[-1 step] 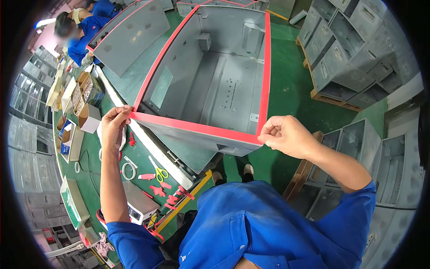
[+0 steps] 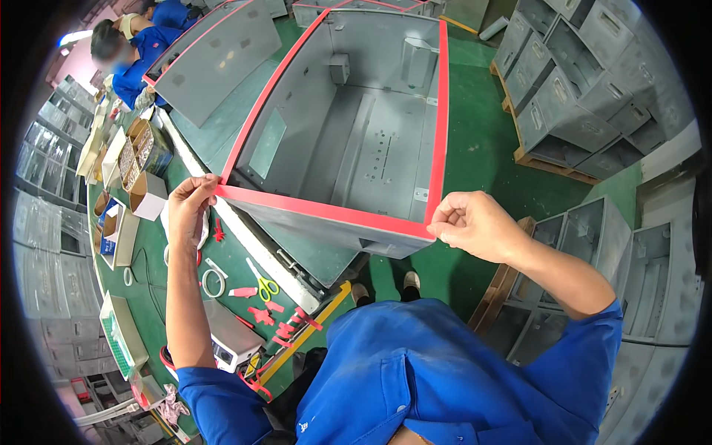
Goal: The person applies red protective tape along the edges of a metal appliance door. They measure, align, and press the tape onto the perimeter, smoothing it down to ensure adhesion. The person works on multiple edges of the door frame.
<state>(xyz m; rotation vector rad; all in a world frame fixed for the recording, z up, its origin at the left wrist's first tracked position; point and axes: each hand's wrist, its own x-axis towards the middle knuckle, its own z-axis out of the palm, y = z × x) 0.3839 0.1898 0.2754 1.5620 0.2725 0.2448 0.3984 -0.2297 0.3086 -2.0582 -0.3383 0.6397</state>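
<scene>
A grey metal cabinet point(image 2: 293, 225) lies open side up in front of me, with red tape along its rim. The red tape strip point(image 2: 326, 208) runs across the near edge, from corner to corner. At the near left corner, my left hand point(image 2: 190, 204) pinches the strip's end between thumb and fingers. My right hand point(image 2: 471, 228) is closed at the near right corner, its fingertips on the other end of the strip. Whether the strip is pressed down along its whole length I cannot tell.
Left of the cabinet, a green worktop point(image 2: 165, 278) carries yellow-handled scissors point(image 2: 267, 288), a white tape roll point(image 2: 213, 282), red tape scraps point(image 2: 261, 316) and open cartons point(image 2: 147, 195). Grey metal boxes point(image 2: 586, 89) are stacked on a pallet at the right. Co-workers in blue point(image 2: 152, 55) stand far left.
</scene>
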